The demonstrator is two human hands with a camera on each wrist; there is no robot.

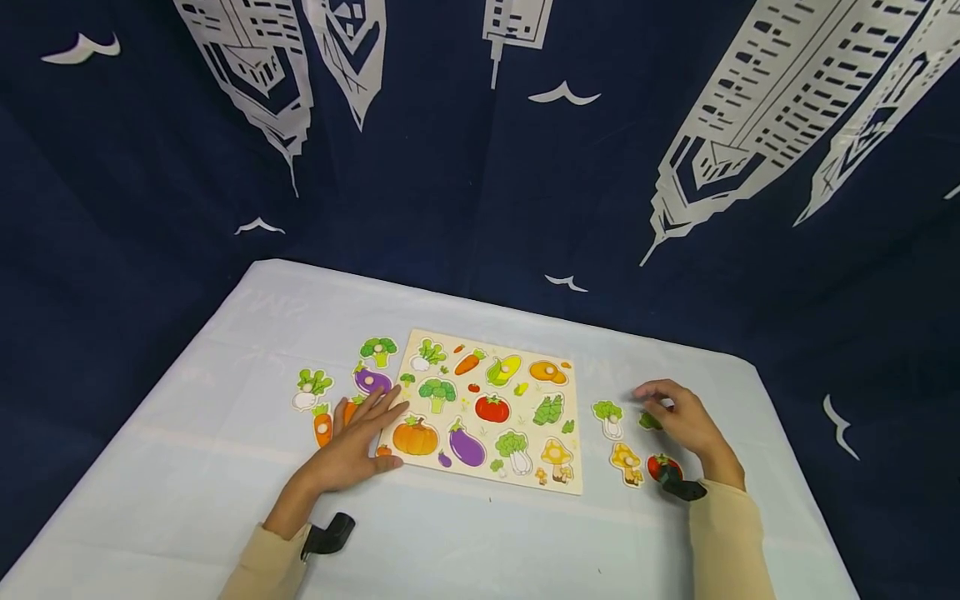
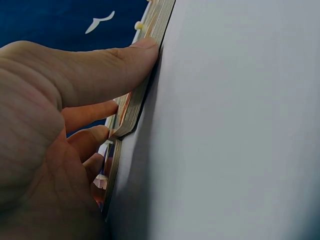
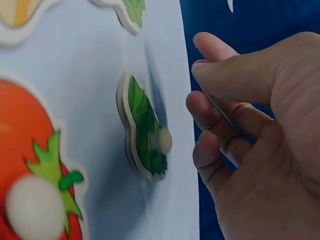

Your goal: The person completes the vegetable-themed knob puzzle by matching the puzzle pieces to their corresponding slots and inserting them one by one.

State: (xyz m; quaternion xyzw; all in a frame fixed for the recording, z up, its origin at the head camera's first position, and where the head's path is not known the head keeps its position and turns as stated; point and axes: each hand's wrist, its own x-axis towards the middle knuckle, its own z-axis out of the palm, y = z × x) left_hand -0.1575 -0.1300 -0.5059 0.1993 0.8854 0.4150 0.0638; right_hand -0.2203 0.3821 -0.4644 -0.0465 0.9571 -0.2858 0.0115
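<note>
My left hand lies spread over the left edge of a pale wooden vegetable puzzle board. In the left wrist view its thumb presses on the board's side edge. An orange piece is partly hidden behind the left fingers, beside an eggplant piece. My right hand hovers right of the board with loosely bent fingers and nothing in them. Close to it is a green leafy piece with a round knob; the right fingertips are apart from that knob. A tomato piece lies nearer the right wrist.
Left of the board lie broccoli, radish and carrot pieces. On its right are bok choy and mushroom pieces. The white-covered table ends at a dark blue curtain.
</note>
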